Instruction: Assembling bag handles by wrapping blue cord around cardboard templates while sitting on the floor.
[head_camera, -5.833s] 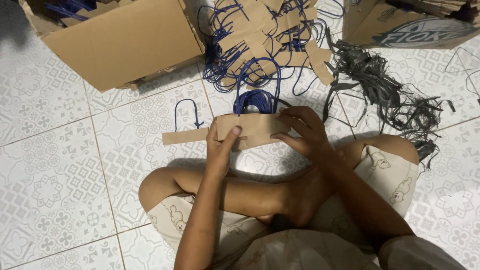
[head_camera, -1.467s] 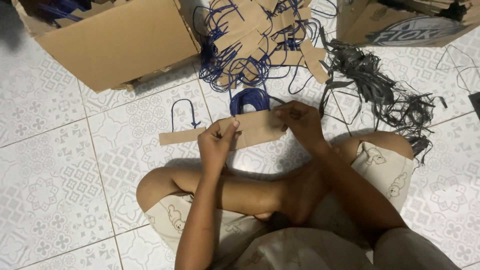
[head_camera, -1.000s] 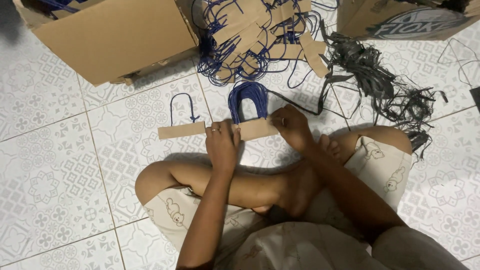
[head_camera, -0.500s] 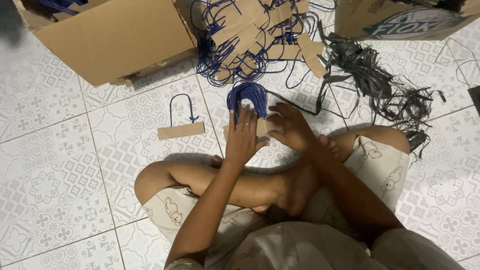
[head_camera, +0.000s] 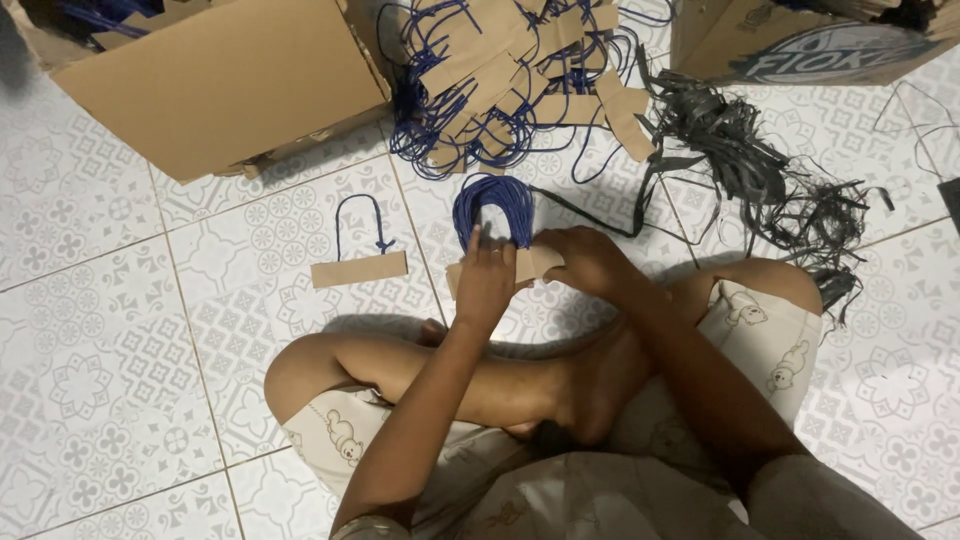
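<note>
I sit cross-legged on a patterned tile floor. My left hand (head_camera: 484, 280) and my right hand (head_camera: 588, 262) press on a stack of brown card strips (head_camera: 538, 263) lying on the floor in front of my knees. A thick bunch of blue cord loops (head_camera: 495, 206) rises from that stack. A single card strip with one blue cord loop (head_camera: 358, 268) lies alone on the floor to the left, apart from both hands.
A pile of card strips with tangled blue cords (head_camera: 510, 75) lies beyond the stack. A large brown cardboard box (head_camera: 225, 80) stands at the upper left, another box (head_camera: 810, 45) at the upper right. A heap of dark plastic strapping (head_camera: 760, 170) lies on the right.
The single strip with one loop, which my left hand held beside the stack, now lies alone on the floor at left. Both hands have moved onto the stack.
</note>
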